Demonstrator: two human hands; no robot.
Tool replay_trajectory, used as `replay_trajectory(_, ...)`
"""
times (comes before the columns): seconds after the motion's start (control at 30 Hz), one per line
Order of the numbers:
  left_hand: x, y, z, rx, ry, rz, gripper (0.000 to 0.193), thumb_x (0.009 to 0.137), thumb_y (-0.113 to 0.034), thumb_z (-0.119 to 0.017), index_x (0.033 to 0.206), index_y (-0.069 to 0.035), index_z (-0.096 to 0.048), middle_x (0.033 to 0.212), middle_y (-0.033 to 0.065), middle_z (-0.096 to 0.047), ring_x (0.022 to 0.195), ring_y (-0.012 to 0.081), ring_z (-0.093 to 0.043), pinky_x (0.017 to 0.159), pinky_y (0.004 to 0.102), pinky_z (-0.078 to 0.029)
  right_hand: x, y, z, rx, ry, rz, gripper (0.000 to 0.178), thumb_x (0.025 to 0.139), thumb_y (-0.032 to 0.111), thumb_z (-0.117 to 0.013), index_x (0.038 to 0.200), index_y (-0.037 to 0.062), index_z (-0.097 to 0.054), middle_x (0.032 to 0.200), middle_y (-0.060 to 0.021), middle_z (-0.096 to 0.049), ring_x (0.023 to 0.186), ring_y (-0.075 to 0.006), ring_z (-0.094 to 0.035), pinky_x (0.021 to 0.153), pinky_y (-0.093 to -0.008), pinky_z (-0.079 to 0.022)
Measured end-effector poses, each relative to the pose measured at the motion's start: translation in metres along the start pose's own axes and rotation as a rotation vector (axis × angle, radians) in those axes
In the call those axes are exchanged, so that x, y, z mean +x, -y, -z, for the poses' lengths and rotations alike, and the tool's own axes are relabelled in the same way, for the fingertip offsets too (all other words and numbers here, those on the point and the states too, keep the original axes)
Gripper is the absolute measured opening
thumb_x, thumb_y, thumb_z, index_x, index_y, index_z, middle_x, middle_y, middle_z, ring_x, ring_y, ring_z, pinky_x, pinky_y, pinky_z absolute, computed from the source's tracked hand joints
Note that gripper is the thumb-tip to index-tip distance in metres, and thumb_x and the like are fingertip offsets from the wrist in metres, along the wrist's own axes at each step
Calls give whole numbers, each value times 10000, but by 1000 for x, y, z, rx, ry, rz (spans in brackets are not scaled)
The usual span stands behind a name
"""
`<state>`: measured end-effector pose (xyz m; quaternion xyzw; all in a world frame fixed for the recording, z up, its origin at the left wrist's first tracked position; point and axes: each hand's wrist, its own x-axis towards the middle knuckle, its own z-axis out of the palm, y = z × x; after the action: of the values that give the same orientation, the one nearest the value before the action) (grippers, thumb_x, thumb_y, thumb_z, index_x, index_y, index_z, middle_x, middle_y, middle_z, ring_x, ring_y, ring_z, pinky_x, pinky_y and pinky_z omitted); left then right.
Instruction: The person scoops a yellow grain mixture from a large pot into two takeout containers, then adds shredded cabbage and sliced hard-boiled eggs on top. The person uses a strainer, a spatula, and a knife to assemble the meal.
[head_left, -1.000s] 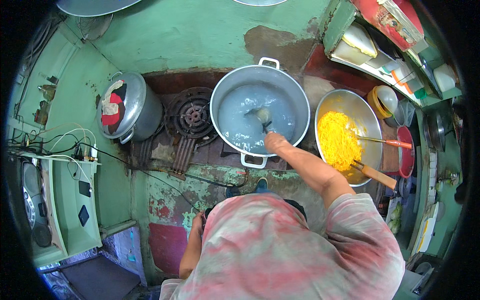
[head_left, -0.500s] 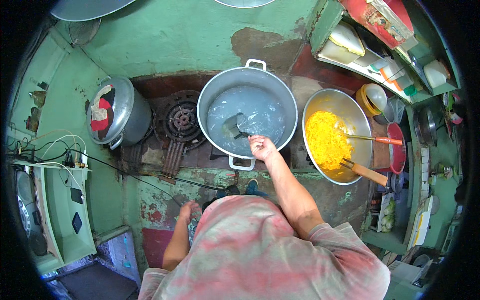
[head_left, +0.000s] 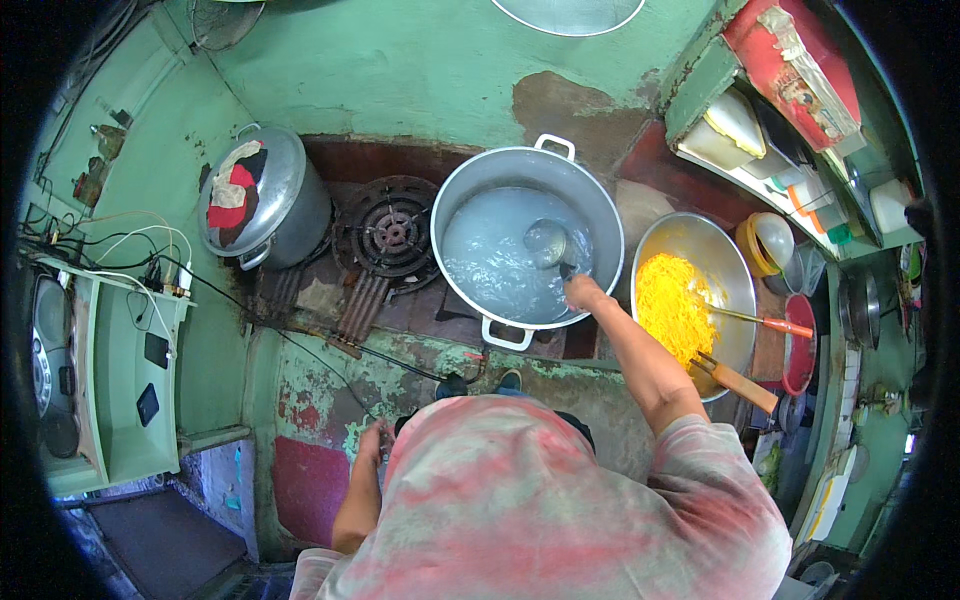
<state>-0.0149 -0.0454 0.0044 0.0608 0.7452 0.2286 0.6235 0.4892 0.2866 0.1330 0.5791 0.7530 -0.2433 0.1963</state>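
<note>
My right hand (head_left: 585,293) is closed round the dark handle of a ladle (head_left: 547,243), over the near right rim of a large two-handled aluminium pot (head_left: 527,338). The ladle's round bowl sits in the rippling, cloudy water (head_left: 490,250) inside the pot. At my left side hangs my left hand (head_left: 374,440), low beside the shirt. Its fingers look loose and nothing shows in them, though the shirt partly covers the hand.
Right of the pot stands a metal bowl (head_left: 735,245) of yellow shreds (head_left: 672,305) with two wooden-handled utensils. A bare burner (head_left: 391,231) and a lidded pot (head_left: 295,200) stand to the left. Shelves (head_left: 790,200) with containers line the right wall; cables (head_left: 320,340) run along the stove front.
The ladle has swept rightward through the water with my right hand, and its bowl has turned. The view has shifted, moving the pot and stove rightward in the picture. My left hand stays low.
</note>
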Motion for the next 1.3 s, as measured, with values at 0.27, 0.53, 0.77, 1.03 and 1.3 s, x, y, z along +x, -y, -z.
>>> replay_trajectory(0.27, -9, 80, 20, 110, -34, 100, 410, 948, -402, -510, 1230, -122, -610, 1167, 102, -665, 964, 217, -647, 747, 376, -518, 26, 81, -32, 134, -79, -171, 197, 822, 146, -598, 869, 10, -733, 1007, -197, -705, 959, -362, -678, 831, -435, -546)
replay_trajectory(0.53, 30, 1, 4, 50, 115, 10, 397, 942, -398, -509, 1215, -129, -611, 1186, 110, -655, 1010, 215, -637, 749, 397, -540, 7, 92, -37, 2342, 370, -397, 229, 991, 154, -430, 956, -51, -525, 650, -9, -517, 443, -53, -435, 389, -210, -372)
replay_trajectory(0.77, 47, -68, 5, -8, 207, -84, 483, 924, -413, -566, 1312, -127, -536, 1204, 96, -644, 1016, 226, -635, 736, 422, -554, -66, 86, -24, 2821, 287, -441, 241, 1024, 187, -390, 1040, -38, -472, 648, 17, -508, 437, -42, -413, 377, -194, -318)
replay_trajectory(1.03, 48, -49, 22, 160, 190, 4, 515, 920, -450, -582, 1317, -124, -534, 1233, 104, -636, 1102, 273, -614, 819, 487, -517, -108, 75, -18, 1902, 91, -538, 198, 1025, 248, -409, 964, 83, -499, 654, 11, -542, 441, -54, -408, 376, -229, -297)
replay_trajectory(1.3, 15, 15, -4, 99, 161, -29, 483, 940, -440, -536, 1300, -118, -533, 1174, 95, -645, 991, 266, -616, 787, 477, -507, -110, 71, -34, 2125, 179, -524, 139, 956, 184, -424, 906, 70, -483, 692, -11, -540, 476, -81, -405, 421, -243, -304)
